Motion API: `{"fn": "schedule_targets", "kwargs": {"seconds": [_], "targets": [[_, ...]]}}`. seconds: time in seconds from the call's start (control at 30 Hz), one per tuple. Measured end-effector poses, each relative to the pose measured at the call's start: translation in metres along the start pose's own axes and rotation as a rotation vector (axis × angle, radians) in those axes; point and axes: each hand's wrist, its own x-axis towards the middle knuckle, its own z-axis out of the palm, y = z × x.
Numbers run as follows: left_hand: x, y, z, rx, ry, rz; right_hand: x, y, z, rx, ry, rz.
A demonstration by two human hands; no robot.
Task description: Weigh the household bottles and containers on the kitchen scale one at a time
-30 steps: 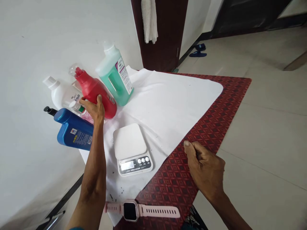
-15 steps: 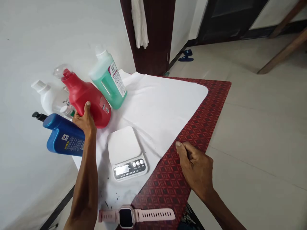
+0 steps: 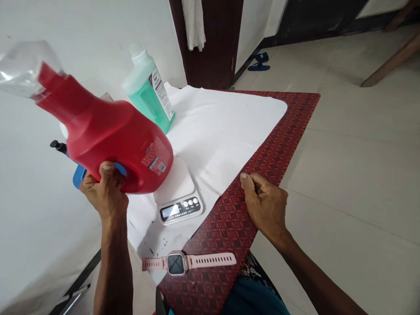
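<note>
though illegible, print [image 3: 156,151] and barcode [image 3: 162,166] on the tilted red bottle [image 3: 113,131]

free: white cloth [image 3: 223,118] beyond scale [image 3: 180,189] | obstacles, left: red bottle [image 3: 114,133], green bottle [image 3: 151,94]

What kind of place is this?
It looks like a room in someone's home, though I can't be sure. There are blue slippers on the floor, a white towel hanging up, and a pink watch on the table.
</note>
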Motion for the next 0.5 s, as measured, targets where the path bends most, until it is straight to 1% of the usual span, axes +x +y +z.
{"fn": "schedule_targets", "kwargs": {"seconds": [0.07,0.17,0.3,0.4,0.5], "targets": [[-0.017,0.001,-0.003,-0.001,-0.038,-0.051,0.0,-0.001,0.0,-0.003,-0.007,0.012],[-0.031,-0.001,-0.005,-0.031,-0.064,-0.081,-0.001,-0.002,-0.001,-0.001,-0.012,0.018],[-0.038,-0.008,-0.007,-0.037,-0.102,-0.093,-0.001,-0.002,0.0,-0.019,-0.006,0.02],[-0.04,-0.013,-0.009,-0.024,-0.109,-0.092,-0.001,-0.001,0.0,-0.029,-0.017,0.038],[-0.042,-0.017,-0.015,0.032,-0.128,-0.094,-0.002,0.0,0.0,-0.036,-0.025,0.065]]}}
